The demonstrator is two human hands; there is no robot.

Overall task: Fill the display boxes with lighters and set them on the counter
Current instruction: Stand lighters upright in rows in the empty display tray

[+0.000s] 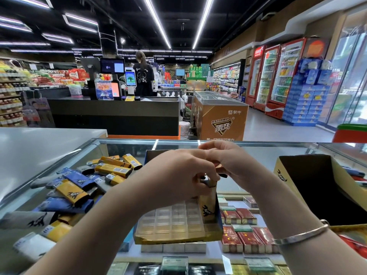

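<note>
Barely begun: both hands (198, 167) pinch one lighter (208, 197) into the near-empty tray (174, 221); a loose pile (79, 187) waits at nine o'clock on the desk (258, 153).

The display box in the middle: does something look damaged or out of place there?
Yes. The display box has a torn, ragged front edge at its lower left corner. Its tray is almost empty; only one yellow lighter stands at the right side. The other lighters lie in a loose, disordered pile on the glass counter to the left.
</note>
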